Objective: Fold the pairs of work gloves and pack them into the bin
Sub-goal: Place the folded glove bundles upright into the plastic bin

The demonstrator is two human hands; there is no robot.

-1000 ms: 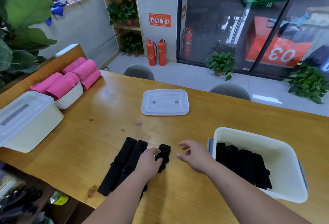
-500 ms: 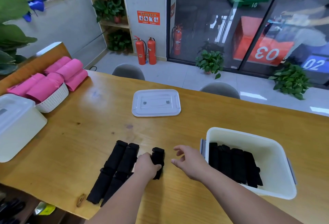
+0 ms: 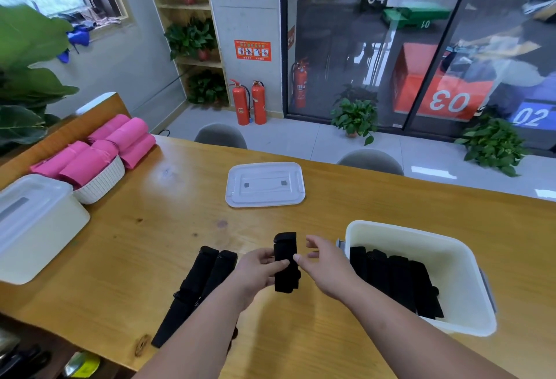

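A folded black glove pair (image 3: 285,261) is held upright just above the wooden table (image 3: 126,258). My left hand (image 3: 258,270) grips its left side and my right hand (image 3: 326,264) pinches its right edge with thumb and fingers. Two more black glove pairs (image 3: 201,282) lie stretched out on the table left of my left forearm. The white bin (image 3: 421,240) stands at the right and holds several folded black pairs (image 3: 397,279) side by side.
The bin's clear lid (image 3: 264,184) lies at the table's middle. A white basket of pink rolls (image 3: 99,180) and a lidded white box (image 3: 36,228) stand at the left. Two chair backs (image 3: 370,162) rise behind the far edge.
My left hand has lifted the folded pair off the table and moved it right. My right hand has closed in and taken hold of its right edge.
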